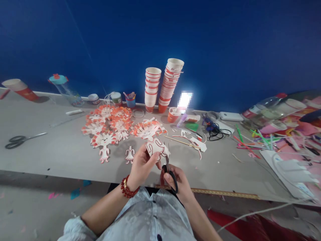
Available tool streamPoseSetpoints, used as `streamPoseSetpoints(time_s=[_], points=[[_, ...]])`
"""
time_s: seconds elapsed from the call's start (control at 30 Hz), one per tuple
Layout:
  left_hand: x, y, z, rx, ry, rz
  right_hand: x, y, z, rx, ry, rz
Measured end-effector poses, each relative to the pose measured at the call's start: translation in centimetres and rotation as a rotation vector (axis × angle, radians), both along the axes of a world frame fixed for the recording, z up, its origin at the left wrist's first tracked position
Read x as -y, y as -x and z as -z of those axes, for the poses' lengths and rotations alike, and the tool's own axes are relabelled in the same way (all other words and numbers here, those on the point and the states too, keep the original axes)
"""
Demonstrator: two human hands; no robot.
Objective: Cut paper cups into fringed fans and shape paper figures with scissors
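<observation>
My left hand (pixel 144 164) pinches a white paper piece with a body figure drawn on it in dark red outline (pixel 155 147). Black-handled scissors (pixel 173 177) are in my right hand (pixel 181 182), with fingers through the loops. Their blades point up, close against the right edge of the paper piece. Just beyond lies a cut paper figure with a frilled orange-and-white head (pixel 147 129). A small cut-out dress figure (pixel 129 154) rests on the table left of my left hand. More finished-looking frilled figures (pixel 104 140) lie in a pile farther left.
Two tall stacks of paper cups (pixel 152 88) stand by the blue wall. A glowing phone (pixel 185 101) leans behind a small cup (pixel 173 114). Paper scraps (pixel 198 143) lie right of centre. Other scissors (pixel 18 141) are far left; bottles and colourful strips (pixel 269 139) crowd the right.
</observation>
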State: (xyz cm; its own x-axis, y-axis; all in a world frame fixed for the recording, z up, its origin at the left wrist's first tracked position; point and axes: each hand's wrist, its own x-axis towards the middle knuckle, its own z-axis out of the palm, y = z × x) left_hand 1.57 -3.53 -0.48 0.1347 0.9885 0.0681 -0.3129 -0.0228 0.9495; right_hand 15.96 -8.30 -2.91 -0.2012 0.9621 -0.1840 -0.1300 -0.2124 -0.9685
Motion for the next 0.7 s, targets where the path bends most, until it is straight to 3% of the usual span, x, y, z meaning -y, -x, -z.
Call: streamPoseSetpoints(time_s=[0.7], points=[[0.31, -0.63, 0.31, -0.016, 0.015, -0.026, -0.01, -0.07, 0.26, 0.032, -0.014, 0.022]])
